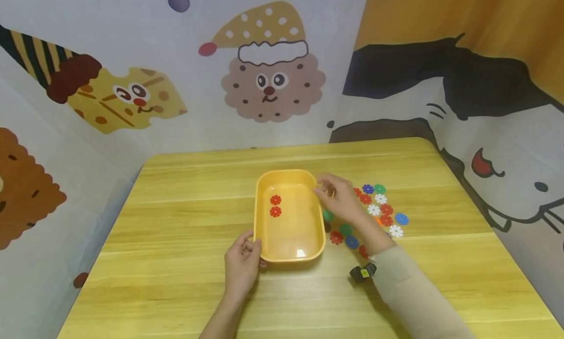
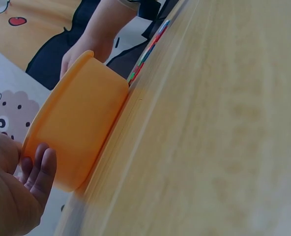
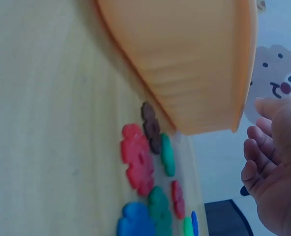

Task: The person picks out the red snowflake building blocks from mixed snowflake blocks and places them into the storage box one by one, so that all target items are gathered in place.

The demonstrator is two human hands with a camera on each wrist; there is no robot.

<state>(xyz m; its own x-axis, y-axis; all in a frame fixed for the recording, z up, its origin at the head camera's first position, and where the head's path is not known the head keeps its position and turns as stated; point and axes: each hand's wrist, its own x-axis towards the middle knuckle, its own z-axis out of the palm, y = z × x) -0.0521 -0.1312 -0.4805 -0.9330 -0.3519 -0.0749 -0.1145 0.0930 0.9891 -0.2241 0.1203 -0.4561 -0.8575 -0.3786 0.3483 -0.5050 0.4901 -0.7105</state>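
A yellow plastic tray [image 1: 290,258] stands on the table, with two red notched plastic discs [image 1: 275,212] lying one behind the other inside it. My left hand [image 1: 242,265] grips the tray's near left side; in the left wrist view its thumb is at the rim and the fingers are against the outer wall. My right hand [image 1: 341,199] is at the tray's far right rim, its fingers loosely bent. No disc shows between those fingers in the right wrist view, and whether the thumb touches the rim is unclear.
Several loose notched discs in red, blue, green and white lie right of the tray, among them a white disc [image 1: 396,231] and a blue disc [image 1: 401,218]. My right forearm covers some. The wooden table [image 1: 176,221] meets a cartoon-printed backdrop [image 1: 198,128] behind.
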